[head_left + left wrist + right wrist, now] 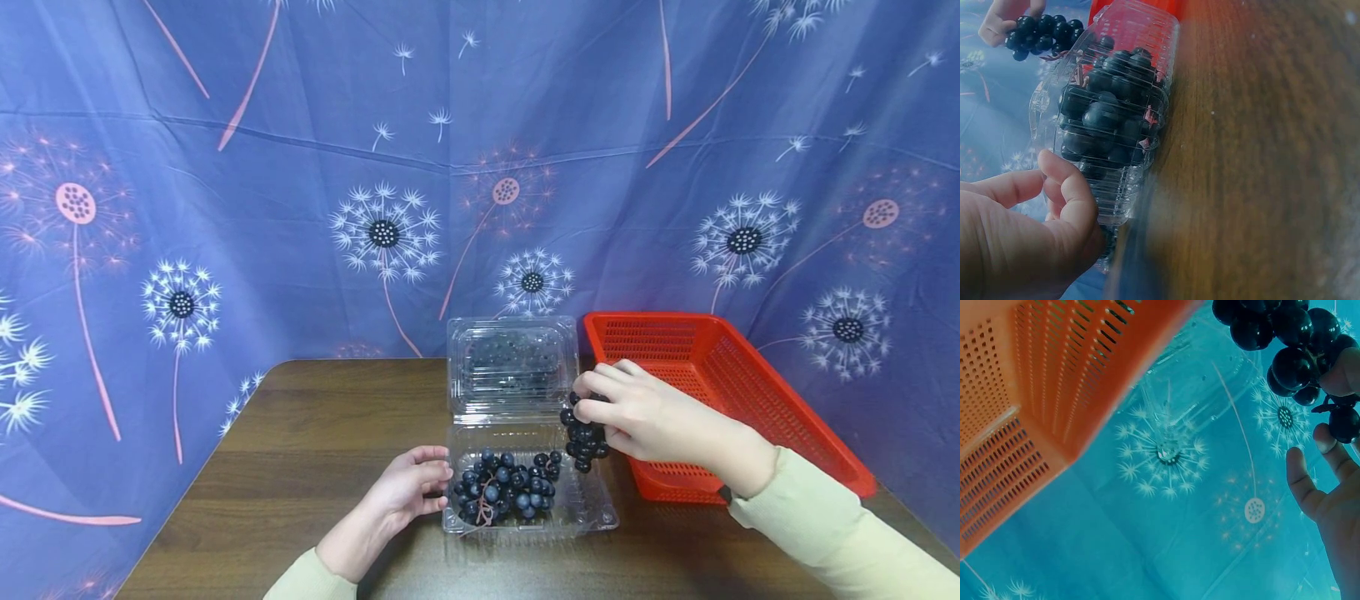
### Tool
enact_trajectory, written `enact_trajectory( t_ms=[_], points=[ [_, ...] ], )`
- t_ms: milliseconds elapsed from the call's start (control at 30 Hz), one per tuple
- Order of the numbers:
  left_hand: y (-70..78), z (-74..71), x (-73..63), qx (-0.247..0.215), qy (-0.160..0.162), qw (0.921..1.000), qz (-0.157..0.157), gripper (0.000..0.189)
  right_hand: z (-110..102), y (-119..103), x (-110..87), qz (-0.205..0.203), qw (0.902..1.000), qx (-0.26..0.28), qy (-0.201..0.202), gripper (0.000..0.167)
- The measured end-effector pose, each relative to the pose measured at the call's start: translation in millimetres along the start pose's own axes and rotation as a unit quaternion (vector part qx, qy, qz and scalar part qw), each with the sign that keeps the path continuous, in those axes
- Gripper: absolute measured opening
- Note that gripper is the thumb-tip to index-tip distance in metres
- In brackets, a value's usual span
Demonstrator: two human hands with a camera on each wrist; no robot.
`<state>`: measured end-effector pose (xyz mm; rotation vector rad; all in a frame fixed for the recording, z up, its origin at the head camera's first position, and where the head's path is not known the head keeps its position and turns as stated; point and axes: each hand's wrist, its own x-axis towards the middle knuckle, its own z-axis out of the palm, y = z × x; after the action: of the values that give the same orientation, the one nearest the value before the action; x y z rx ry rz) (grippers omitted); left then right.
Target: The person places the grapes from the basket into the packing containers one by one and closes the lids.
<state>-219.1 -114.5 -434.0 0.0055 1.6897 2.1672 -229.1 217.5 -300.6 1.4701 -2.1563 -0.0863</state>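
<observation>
In the head view my right hand pinches a bunch of dark grapes, held above the right side of a clear plastic clamshell container. The right wrist view shows the held grapes at the fingertips, partly cut off by the frame. More dark grapes on their stems lie in the container's base, mostly to its left. My left hand grips the container's left edge, its curled fingers at the rim in the left wrist view. The clear lid stands open behind the base.
A red perforated plastic basket is at the right, under and behind my right forearm. Everything rests on a brown wooden table. A blue dandelion-print cloth hangs behind the table.
</observation>
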Motion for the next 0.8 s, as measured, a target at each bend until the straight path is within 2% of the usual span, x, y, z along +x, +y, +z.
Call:
enact_trajectory(
  t_ms=[500, 800],
  points=[
    [-0.3, -0.1, 0.7, 0.002, -0.001, 1.0000, 0.002, 0.040, 18, -1, -1.1, -0.013, 0.9996, -0.021, -0.014, 0.033],
    [-1.4, -0.4, 0.8, -0.002, -0.001, 1.0000, 0.002, 0.044, 27, -7, -0.5, -0.037, 0.9990, -0.020, -0.016, 0.038]
  ],
)
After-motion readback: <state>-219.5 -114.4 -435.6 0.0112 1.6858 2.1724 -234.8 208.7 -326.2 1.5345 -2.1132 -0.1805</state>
